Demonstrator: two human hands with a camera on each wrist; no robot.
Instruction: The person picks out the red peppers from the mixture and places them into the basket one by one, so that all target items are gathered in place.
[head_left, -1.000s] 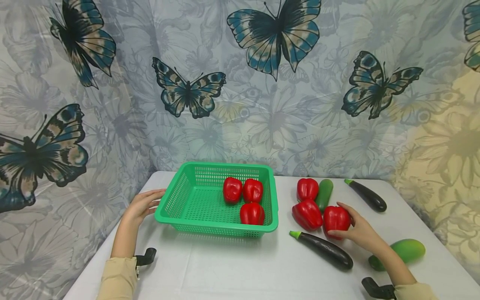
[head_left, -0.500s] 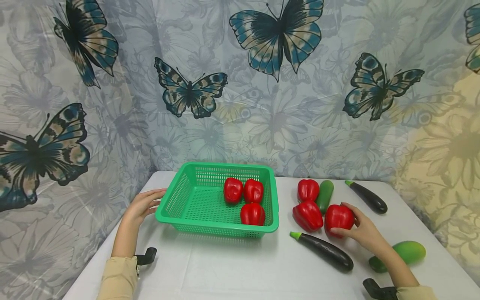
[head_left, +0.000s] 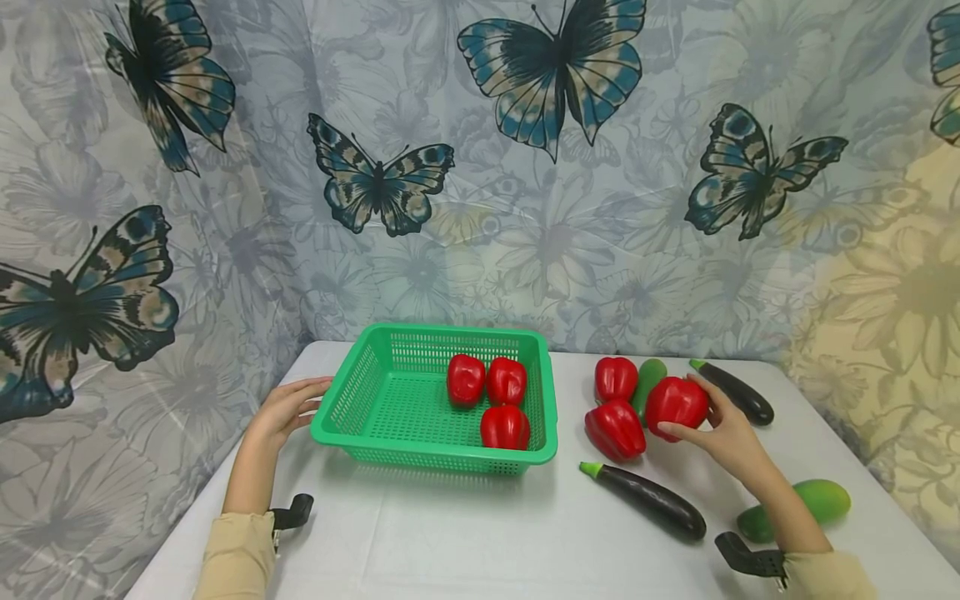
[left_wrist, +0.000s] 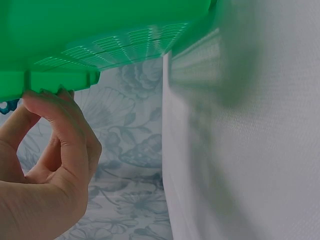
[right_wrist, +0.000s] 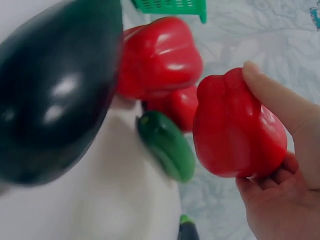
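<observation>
My right hand holds a red bell pepper between thumb and fingers, raised off the table. In the right wrist view, the thumb lies along one side of the pepper, the fingers on the other. Two other red bell peppers and a green cucumber lie just left of it. My left hand is at the left rim of a green plastic basket. The left wrist view shows its bent fingers touching the rim's edge. Several red peppers sit in the basket's right half.
One dark eggplant lies in front of the peppers; another eggplant is at the back right. A green mango-like thing lies beside the right forearm. Butterfly-patterned cloth hangs behind the white table.
My right hand has lifted the red bell pepper up from the table, and it now partly covers the cucumber. The left hand and the basket have stayed put.
</observation>
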